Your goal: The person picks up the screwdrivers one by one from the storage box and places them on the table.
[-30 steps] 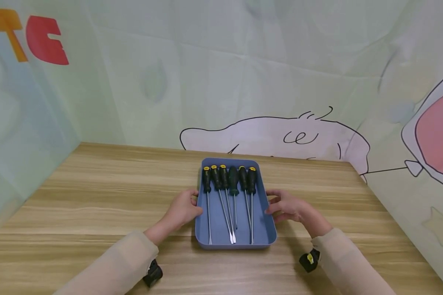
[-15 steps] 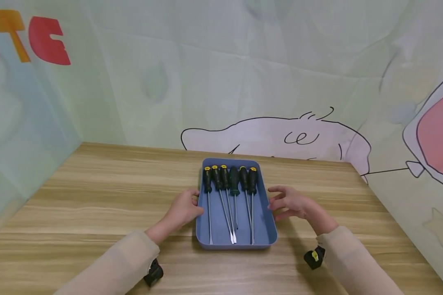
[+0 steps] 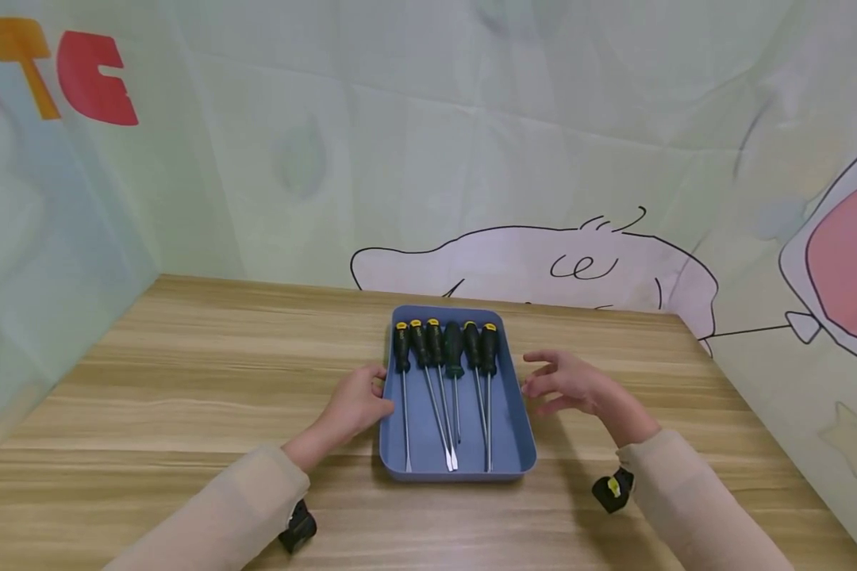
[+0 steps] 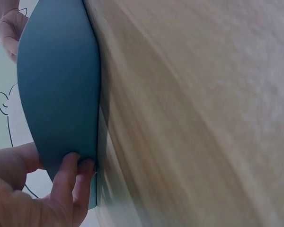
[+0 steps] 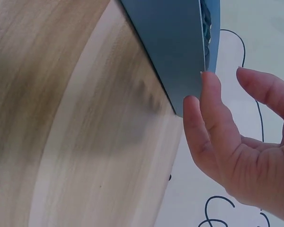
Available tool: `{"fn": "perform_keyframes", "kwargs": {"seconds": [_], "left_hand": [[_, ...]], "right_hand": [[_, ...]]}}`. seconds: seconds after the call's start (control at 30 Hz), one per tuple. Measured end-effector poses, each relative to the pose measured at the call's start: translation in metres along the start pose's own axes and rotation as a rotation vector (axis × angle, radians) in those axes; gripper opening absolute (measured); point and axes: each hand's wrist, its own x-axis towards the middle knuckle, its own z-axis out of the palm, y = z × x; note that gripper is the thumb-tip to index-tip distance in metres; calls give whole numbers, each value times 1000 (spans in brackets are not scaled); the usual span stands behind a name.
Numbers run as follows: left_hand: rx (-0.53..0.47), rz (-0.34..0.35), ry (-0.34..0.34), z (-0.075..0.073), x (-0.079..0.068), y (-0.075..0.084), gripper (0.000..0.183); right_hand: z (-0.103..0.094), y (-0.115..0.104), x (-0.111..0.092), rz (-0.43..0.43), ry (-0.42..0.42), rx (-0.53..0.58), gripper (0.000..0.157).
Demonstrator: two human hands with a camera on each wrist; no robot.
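A blue rectangular tray (image 3: 425, 444) lies on the table with several screwdrivers (image 3: 454, 349) in it. Their dark handles point to the far end, most with yellow caps, and the steel shafts run towards the near end. My left hand (image 3: 354, 403) grips the tray's left side: in the left wrist view the thumb is at the rim and fingertips (image 4: 71, 158) press the outer wall. Beside the right wall, my right hand (image 3: 570, 382) hovers with fingers loosely spread, holding nothing. In the right wrist view its fingertips (image 5: 210, 80) are close to the tray's corner.
Wood-grain table (image 3: 207, 381) extends on both sides of the tray. A printed cloth backdrop (image 3: 428, 143) stands behind and beside it, near the table's far edge. A black wrist camera (image 3: 297, 527) sits under the left sleeve, another (image 3: 612, 489) under the right.
My right hand has let go of the tray's right side and moved slightly to the right and up, its fingers spreading. The left hand and tray stay essentially in place.
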Motion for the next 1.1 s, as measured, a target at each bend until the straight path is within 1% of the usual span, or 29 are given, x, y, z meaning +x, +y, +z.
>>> {"fn": "perform_keyframes", "kwargs": {"seconds": [0.23,0.57,0.83,1.1], "left_hand": [[-9,26,10,-1,-2,1,43],[-16,6,-1,0,-1,1,44],[-8,22,13,-1,-2,0,43],[-21,1,4,0,0,0,45]], "right_hand": [[-3,-4,0,-13,19,-18,71],[1,-16,1,0,37,-75,72],[6,-20,3,-8,27,-84,71],[12,-24,8,-8,25,-91,69]]}}
